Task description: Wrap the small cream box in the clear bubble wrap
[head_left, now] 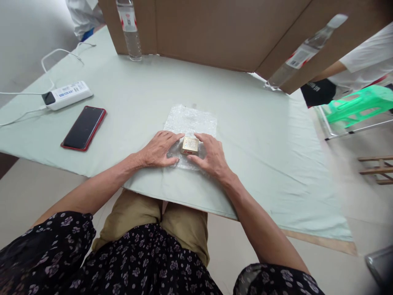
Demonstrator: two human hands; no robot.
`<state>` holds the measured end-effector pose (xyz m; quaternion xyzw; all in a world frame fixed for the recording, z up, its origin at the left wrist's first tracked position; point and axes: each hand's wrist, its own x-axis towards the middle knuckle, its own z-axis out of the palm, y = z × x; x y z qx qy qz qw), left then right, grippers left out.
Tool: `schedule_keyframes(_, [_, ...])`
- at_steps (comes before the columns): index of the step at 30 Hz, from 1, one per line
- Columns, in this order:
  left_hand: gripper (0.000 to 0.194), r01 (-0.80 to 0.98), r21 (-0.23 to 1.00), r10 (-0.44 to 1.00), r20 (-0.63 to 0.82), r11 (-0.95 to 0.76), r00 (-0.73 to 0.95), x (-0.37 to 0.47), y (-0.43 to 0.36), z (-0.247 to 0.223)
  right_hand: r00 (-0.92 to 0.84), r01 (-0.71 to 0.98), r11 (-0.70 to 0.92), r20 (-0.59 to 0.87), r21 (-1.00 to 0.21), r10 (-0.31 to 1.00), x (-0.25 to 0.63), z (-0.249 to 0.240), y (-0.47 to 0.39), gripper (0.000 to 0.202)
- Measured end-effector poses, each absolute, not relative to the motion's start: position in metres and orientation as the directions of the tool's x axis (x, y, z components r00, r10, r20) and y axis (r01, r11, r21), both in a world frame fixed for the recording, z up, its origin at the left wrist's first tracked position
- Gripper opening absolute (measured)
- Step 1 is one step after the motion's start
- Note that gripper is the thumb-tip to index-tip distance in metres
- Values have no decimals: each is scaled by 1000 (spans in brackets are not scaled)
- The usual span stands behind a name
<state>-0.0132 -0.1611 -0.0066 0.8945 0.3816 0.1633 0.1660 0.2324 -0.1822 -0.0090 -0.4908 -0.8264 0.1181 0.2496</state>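
In the head view, a small gold box (190,145) is seen on a sheet of bubble wrap (190,123) spread over the table (260,135). The box is flanked by both hands. The left hand (158,149) is laid flat, palm down, on the near left part of the wrap, its fingers (172,137) stretched out and reaching the box's left side; nothing is clasped by it. The right hand (211,155) is set against the box's right side, its fingers (204,139) loosely spread and slightly curled at the far right edge; whether the box is actually pinched cannot be told.

The box is judged light and stiff, with firm flat sides, so it would best be taken by two opposite side faces between thumb and fingers. The wrap is judged soft, thin and slippery, likely to slide on the cloth unless pinned down, and best taken at an edge or corner beyond the fingertips.

Well to the left of the left fingers a phone (83,128) is laid face up, with a power strip (67,95) beyond it. Far beyond the fingertips a bottle (130,30) is stood against a cardboard screen (215,28), and a second bottle (302,53) is seen at the far right.
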Motion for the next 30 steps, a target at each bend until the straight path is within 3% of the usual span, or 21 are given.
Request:
schedule_keyframes(6, [81, 622, 439, 738, 162, -649, 655, -15, -160, -10, -605, 708, 677, 319, -204, 729, 243, 4, -231, 28])
schedule_keyframes(10, [82, 617, 505, 766, 154, -604, 624, -21, -160, -2, -584, 745, 657, 360, -120, 728, 235, -3, -237, 19])
schedule_keyframes(13, [80, 583, 528, 746, 156, -617, 647, -26, -163, 13, -477, 783, 596, 441, -180, 760, 230, -1, -227, 18])
schedule_keyframes(15, [76, 584, 462, 715, 177, -667, 677, -23, -165, 24, -405, 800, 553, 472, -231, 783, 230, 3, -218, 16])
schedule_keyframes(18, [46, 625, 350, 706, 187, -698, 683, -10, -168, 32, -340, 811, 501, 453, -302, 824, 229, 8, -207, 12])
schedule_keyframes(22, [16, 658, 329, 729, 187, -678, 658, 7, -169, 30, -309, 792, 472, 412, -387, 857, 228, 4, -201, 9])
schedule_keyframes(27, [24, 628, 367, 723, 240, -686, 648, 6, -176, 16, -328, 705, 519, 427, -483, 843, 233, 1, -205, 11])
schedule_keyframes(30, [16, 645, 342, 730, 295, -683, 617, 3, -182, 6, -309, 637, 508, 412, -580, 858, 239, 8, -202, 15])
